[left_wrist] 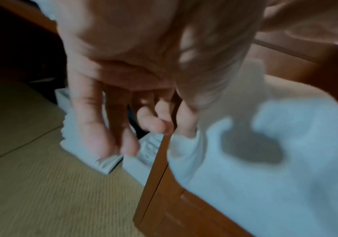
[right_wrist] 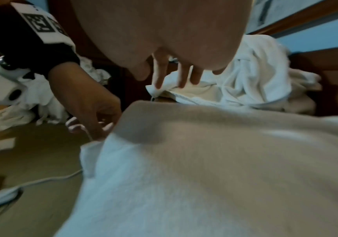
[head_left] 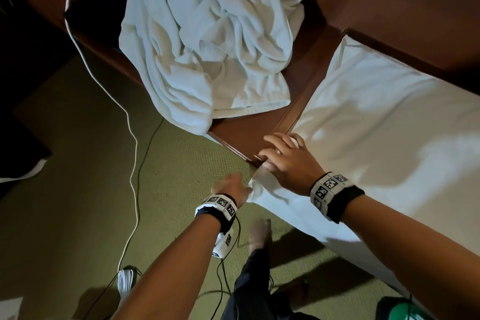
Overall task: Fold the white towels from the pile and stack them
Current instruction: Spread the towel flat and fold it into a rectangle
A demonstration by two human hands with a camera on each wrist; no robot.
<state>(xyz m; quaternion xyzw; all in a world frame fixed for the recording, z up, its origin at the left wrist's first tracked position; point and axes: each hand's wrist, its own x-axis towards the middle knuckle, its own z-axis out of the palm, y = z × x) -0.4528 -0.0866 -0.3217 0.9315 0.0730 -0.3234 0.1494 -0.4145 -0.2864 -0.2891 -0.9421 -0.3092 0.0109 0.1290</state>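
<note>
Both forearms reach up from the bottom of the head view, each with a marker-printed wristband. At centre, the right hand (head_left: 287, 161) lies palm down with fingers spread and fairly straight on the near corner of a flat white towel (head_left: 376, 122), fingertips reaching onto the brown wooden ledge (head_left: 249, 135). Just beside it, toward eight o'clock, the left hand (head_left: 231, 188) meets the same corner where it droops over the edge. It is blurred; in the left wrist view the fingers hang loosely curled and the thumb touches the cloth, but whether it actually pinches cannot be told.

From that corner the towel's long axis runs away toward two o'clock. The right hand already sits on it, so it looks nearer for any fold along that line, while the left is placed to lift the hanging corner. The crumpled pile of towels (head_left: 207, 34) lies on the ledge toward eleven o'clock, apart from both hands. Green carpet (head_left: 78, 176) fills the lower left.
</note>
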